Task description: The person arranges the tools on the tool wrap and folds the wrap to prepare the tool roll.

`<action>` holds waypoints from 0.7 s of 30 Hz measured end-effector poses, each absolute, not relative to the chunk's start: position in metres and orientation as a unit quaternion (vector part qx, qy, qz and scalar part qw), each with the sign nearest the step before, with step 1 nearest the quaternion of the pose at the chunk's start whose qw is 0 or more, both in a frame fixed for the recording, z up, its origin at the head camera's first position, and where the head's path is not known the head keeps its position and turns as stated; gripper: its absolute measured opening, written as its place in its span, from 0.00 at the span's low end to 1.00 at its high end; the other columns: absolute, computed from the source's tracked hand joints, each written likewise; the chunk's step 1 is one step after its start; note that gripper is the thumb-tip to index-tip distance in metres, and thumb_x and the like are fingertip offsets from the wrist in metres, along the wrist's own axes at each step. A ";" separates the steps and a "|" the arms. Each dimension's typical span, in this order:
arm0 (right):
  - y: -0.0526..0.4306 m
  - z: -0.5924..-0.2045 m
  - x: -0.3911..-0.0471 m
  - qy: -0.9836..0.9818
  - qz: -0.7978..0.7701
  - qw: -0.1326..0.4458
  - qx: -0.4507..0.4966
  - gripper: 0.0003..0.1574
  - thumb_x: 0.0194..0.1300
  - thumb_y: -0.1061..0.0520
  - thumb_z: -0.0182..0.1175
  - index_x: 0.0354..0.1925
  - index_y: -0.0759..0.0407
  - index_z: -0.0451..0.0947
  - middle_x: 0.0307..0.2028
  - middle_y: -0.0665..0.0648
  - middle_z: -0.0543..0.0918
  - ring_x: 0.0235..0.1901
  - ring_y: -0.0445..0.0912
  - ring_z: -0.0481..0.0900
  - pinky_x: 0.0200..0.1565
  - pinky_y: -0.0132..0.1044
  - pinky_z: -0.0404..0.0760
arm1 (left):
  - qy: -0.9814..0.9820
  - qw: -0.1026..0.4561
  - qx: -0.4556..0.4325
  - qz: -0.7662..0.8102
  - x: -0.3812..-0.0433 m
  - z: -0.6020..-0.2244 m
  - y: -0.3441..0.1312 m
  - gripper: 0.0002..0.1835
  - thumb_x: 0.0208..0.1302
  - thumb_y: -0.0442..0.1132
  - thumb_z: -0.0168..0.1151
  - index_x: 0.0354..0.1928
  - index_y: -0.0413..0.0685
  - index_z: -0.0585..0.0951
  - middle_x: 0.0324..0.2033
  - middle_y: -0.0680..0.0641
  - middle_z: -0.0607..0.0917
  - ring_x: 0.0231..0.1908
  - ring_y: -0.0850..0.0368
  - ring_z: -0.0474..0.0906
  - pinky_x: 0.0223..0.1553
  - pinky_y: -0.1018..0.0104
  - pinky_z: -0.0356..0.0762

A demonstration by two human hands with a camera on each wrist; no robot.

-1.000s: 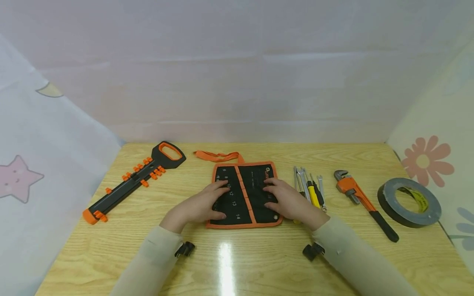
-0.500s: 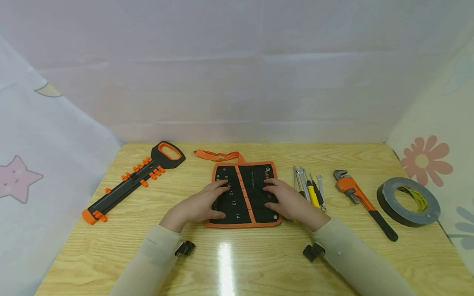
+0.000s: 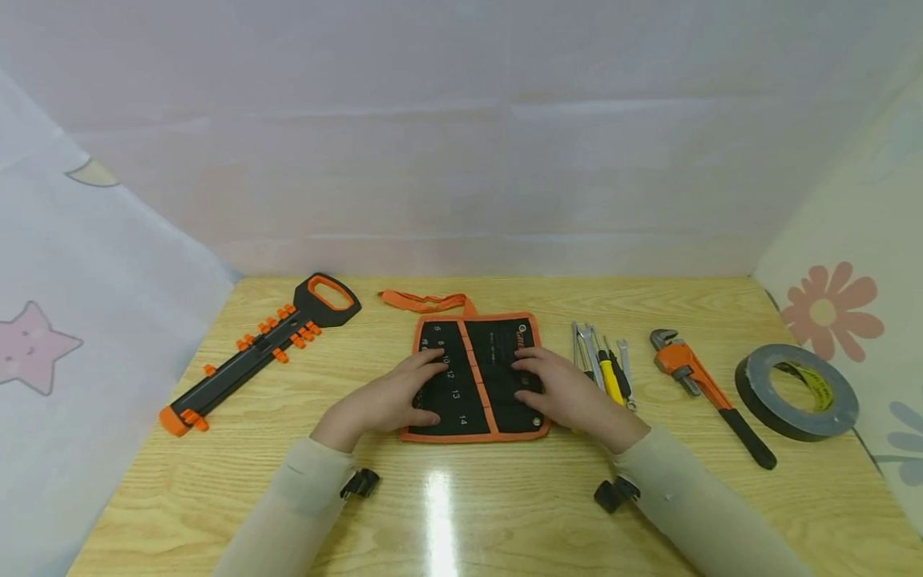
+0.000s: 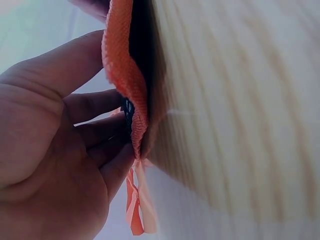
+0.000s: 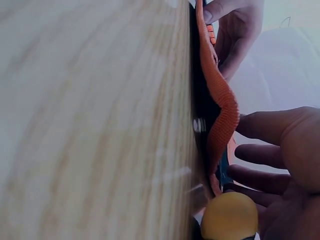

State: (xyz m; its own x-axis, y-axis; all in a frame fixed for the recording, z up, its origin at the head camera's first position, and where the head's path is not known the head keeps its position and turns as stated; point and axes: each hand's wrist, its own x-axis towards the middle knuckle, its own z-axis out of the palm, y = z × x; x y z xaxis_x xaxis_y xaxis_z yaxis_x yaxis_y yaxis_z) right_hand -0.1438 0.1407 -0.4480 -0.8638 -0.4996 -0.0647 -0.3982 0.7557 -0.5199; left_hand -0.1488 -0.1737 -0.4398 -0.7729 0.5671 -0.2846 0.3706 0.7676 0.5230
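A black fabric tool pouch point(image 3: 472, 401) with orange edging lies unrolled on the table, white size numbers printed down its left part. My left hand point(image 3: 397, 397) rests on its left side with fingers spread. On its right side lies my right hand point(image 3: 566, 393), fingers extended over the cloth. In the left wrist view, fingertips meet the pouch's face beside the orange edge point(image 4: 120, 55). The right wrist view shows the near edge point(image 5: 220, 100) rising in a wave off the table, with fingertips touching the pouch. An orange tie strap point(image 3: 425, 302) trails from the far edge.
Several wrenches and screwdrivers, one a yellow-handled screwdriver point(image 3: 610, 378), lie just right of the pouch. Farther right are an orange pipe wrench point(image 3: 710, 393) and a roll of tape point(image 3: 757, 393). A black rack with orange clips point(image 3: 245, 373) lies at left.
Both hands stay on the pouch in nearly the same place. The right wrist has shifted very slightly to the right.
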 end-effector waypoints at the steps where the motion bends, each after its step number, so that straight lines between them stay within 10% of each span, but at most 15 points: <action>1: 0.141 -0.447 -0.143 0.932 -0.256 0.093 -0.239 0.30 0.75 0.54 0.70 0.70 0.65 0.79 0.74 0.65 0.75 0.73 0.64 0.76 0.71 0.61 0.77 | 0.914 0.218 0.256 0.226 -0.149 -0.440 -0.174 0.46 0.71 0.46 0.76 0.84 0.45 0.63 0.87 0.43 0.52 0.86 0.38 0.48 0.80 0.38 0.64; 21: 0.178 -0.430 -0.128 0.934 -0.318 0.006 -0.161 0.19 0.76 0.57 0.68 0.60 0.64 0.86 0.54 0.62 0.90 0.49 0.58 0.89 0.51 0.56 0.89 | 0.913 0.225 0.252 0.229 -0.150 -0.440 -0.175 0.46 0.71 0.46 0.75 0.84 0.46 0.63 0.88 0.44 0.51 0.87 0.38 0.47 0.80 0.37 0.63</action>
State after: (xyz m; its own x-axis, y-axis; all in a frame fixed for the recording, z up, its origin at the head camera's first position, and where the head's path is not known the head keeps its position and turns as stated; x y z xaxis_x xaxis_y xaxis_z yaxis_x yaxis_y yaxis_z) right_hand -0.1277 0.1778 -0.4298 -0.9480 -0.3050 0.0905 -0.2969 0.7456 -0.5966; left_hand -0.1495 -0.1749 -0.4401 -0.7716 0.5632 -0.2959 0.3569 0.7682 0.5315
